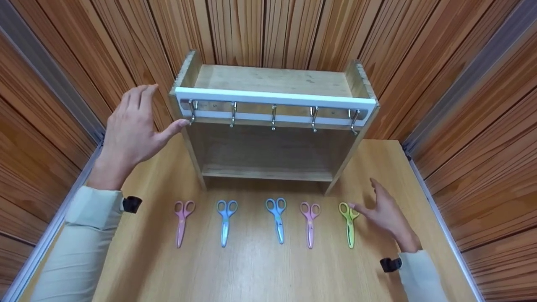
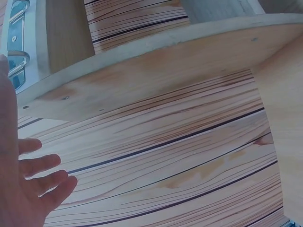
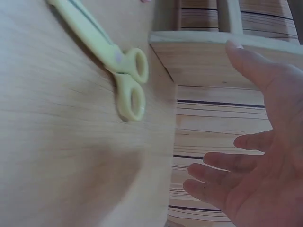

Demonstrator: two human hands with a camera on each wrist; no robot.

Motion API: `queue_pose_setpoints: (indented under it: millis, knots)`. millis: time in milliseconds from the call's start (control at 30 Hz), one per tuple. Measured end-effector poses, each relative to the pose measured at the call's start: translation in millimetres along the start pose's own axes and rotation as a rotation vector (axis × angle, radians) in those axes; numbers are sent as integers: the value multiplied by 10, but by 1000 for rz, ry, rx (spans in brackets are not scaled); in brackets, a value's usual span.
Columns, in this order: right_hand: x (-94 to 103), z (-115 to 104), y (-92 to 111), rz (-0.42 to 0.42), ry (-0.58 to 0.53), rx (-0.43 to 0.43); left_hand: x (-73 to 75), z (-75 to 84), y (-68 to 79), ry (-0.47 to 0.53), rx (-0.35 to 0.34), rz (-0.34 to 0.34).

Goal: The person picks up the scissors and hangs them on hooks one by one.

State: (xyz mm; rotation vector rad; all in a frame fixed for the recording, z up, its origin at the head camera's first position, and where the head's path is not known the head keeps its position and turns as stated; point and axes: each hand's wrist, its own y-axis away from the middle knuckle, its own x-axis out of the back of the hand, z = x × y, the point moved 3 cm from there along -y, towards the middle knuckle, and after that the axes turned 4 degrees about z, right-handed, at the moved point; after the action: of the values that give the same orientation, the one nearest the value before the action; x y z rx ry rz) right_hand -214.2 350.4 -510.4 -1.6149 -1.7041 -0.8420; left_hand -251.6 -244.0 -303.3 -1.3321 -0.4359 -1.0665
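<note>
My left hand (image 1: pixel 136 126) is raised beside the left end of a white hook rail (image 1: pixel 277 98), fingers extended and thumb stretched toward the leftmost metal hook (image 1: pixel 192 111). Whether the thumb touches it, I cannot tell. Low over the table at the right, my right hand (image 1: pixel 388 214) is spread and holds nothing. Closest to its thumb are yellow-green scissors (image 1: pixel 350 226), lying flat with handles toward the shelf; the right wrist view shows those scissors (image 3: pixel 125 71) apart from the hand (image 3: pixel 265 156). Pink scissors (image 1: pixel 310 226), blue scissors (image 1: pixel 278 220), more blue scissors (image 1: pixel 225 222) and pink scissors (image 1: pixel 181 224) continue the row leftward.
A wooden shelf unit (image 1: pixel 268 174) stands at the back of the table (image 1: pixel 260 272), the rail across its upper front. Several bare hooks hang along that rail. Wood-panelled walls (image 1: pixel 482 176) with grey metal edging close in the back and both sides.
</note>
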Motion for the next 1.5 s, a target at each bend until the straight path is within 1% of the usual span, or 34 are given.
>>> queue_pose_setpoints:
  millis: [200, 300, 433, 567, 633, 733, 933, 1033, 1133, 1267, 1333, 1500]
  knots:
    - [-164, 46, 106, -12, 34, -7, 46, 52, -51, 19, 14, 8]
    - [-234, 62, 174, -31, 35, -24, 67, 90, -73, 27, 23, -22]
    - [-323, 75, 243, -55, 27, -45, 123, 138, -109, 15, 14, -57]
    - [-411, 103, 298, -86, 23, -98, 160, 199, -161, 9, -6, -62]
    - [-451, 119, 326, -102, 25, -131, 158, 243, -194, 13, -15, -59]
    - [-504, 131, 353, -106, 32, -153, 135, 315, -248, 19, -27, -56]
    - [-597, 98, 336, -82, 17, -144, 106, 412, -353, 9, -41, -59]
    - [-638, 76, 327, -68, 15, -120, 106, 441, -402, -4, -42, -71]
    - [-668, 63, 338, -55, 30, -107, 94, 476, -451, -34, -47, -103]
    - [-680, 42, 352, -44, 60, -104, 67, 508, -509, -50, -37, -169]
    - [-683, 30, 347, -43, 72, -104, 51, 507, -534, -31, -24, -201]
    - [-703, -7, 313, -35, 87, -85, 27, 492, -551, 35, -14, -250]
